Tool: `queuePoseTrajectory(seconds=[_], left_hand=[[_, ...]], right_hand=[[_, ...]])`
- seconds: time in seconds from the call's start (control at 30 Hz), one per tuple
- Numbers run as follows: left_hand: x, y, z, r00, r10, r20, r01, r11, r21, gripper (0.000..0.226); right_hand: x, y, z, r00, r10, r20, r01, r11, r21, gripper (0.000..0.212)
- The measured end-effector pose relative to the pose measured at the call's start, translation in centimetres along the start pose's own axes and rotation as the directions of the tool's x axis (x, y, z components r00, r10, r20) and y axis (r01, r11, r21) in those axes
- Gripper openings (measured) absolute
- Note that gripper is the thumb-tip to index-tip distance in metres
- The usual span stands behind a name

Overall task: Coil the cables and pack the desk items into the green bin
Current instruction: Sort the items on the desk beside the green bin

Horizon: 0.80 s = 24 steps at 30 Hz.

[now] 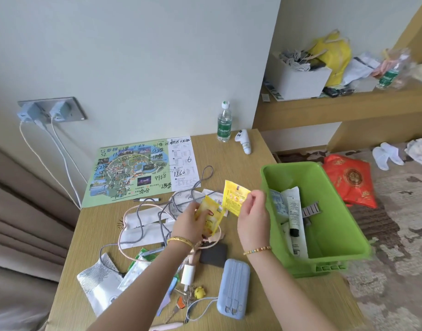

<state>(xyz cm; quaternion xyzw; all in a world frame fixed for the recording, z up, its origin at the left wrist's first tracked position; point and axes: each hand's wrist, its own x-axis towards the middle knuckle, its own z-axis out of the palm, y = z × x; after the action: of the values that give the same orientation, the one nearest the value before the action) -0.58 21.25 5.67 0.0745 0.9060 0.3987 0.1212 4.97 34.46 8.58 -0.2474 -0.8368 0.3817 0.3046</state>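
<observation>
Fingers of the right hand (253, 211) pinch one yellow sachet (235, 198) by its edge, just left of the green bin (348, 235); the left hand (190, 219) grips a second yellow packet (211, 217) over the tangled cables (152, 211). I'd just swing right, drop the sachet flat beside the tubes (294, 216), then the other. Cables aren't coiled yet.

Two bare forearms are seen, with no sleeves reaching the wrists. A broad gold bangle (180, 241) is worn on the left wrist, at about seven o'clock from the left hand (190, 222). A thin beaded bracelet (257, 250), gold with some coloured beads, is worn below the right hand (253, 215).
</observation>
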Motion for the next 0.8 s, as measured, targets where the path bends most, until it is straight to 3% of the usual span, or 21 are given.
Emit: queuePoseTrajectory(seconds=[0.07,0.2,0.3,0.4,0.47,0.67,0.8], left_hand=[[0.3,2.7,0.5,1.0,0.002,0.007,-0.002,0.996,-0.088,0.02],[0.7,8.8,3.4,0.972,0.093,0.215,-0.025,0.954,-0.299,0.019],[1.0,13.2,5.9,0.941,0.165,0.295,-0.07,0.949,-0.306,0.033],[0.8,15.0,7.7,0.894,0.195,0.402,-0.23,0.973,0.038,0.049],[0.5,14.3,7.9,0.884,0.201,0.421,-0.29,0.944,0.158,0.049],[0.0,8.4,4.5,0.949,0.143,0.281,-0.201,0.962,0.188,0.026],[-0.6,3.8,0.9,0.969,0.045,0.243,-0.108,0.961,0.255,0.021]], right_hand=[[1.8,-0.6,-2.3,0.992,0.017,-0.123,-0.01,0.998,0.057,0.011],[4.5,0.4,-7.5,0.952,0.052,-0.301,-0.031,0.997,0.076,0.012],[5.3,2.4,-10.3,0.922,0.08,-0.38,-0.081,0.997,0.012,0.013],[5.0,4.1,-11.3,0.968,0.162,-0.192,-0.191,0.97,-0.149,0.02],[4.1,4.9,-11.2,0.973,0.226,-0.048,-0.231,0.947,-0.225,0.031],[-0.4,3.3,-7.6,0.996,-0.068,0.065,0.079,0.979,-0.188,0.022],[-3.1,2.3,-3.1,0.922,-0.142,0.359,0.212,0.963,-0.164,0.02]])
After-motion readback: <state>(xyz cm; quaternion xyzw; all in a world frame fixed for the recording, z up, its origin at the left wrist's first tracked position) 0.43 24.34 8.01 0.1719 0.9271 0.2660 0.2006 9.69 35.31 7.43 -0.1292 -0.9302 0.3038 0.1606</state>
